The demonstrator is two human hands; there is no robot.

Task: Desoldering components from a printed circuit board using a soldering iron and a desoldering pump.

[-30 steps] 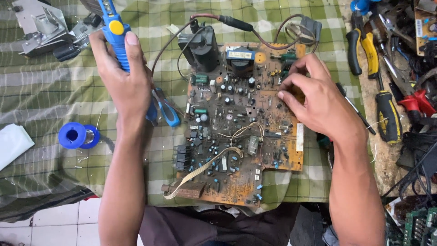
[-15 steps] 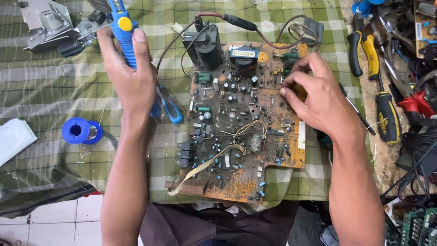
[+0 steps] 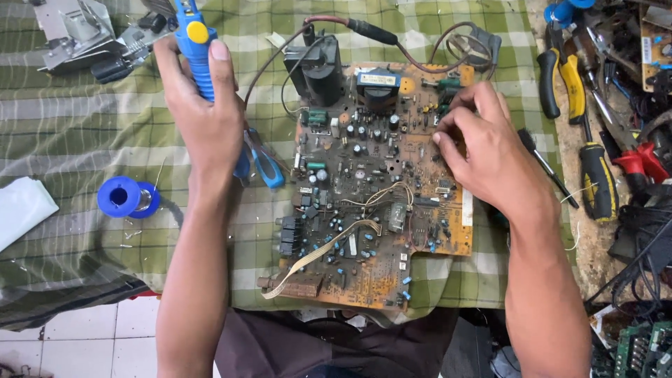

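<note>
A brown circuit board point(image 3: 364, 210) crowded with components lies on a green checked cloth point(image 3: 84, 133). My right hand point(image 3: 483, 140) rests on the board's upper right part, fingertips pinched at small parts there; what they grip is hidden. To the left of the board, my left hand point(image 3: 206, 119) is shut around a blue tool with a yellow button point(image 3: 192, 42), held upright above the cloth. A black transformer point(image 3: 318, 70) with a red lead stands at the board's top edge.
Blue-handled pliers point(image 3: 262, 164) lie beside my left wrist. A blue solder spool point(image 3: 126, 197) sits on the cloth at left, metal parts point(image 3: 77, 31) at top left. Pliers and screwdrivers point(image 3: 584, 119) crowd the right. White paper point(image 3: 21, 210) lies at far left.
My left hand has lifted the blue tool slightly further away and to the left. My right hand has stayed on the board's upper right, its fingers shifting a little.
</note>
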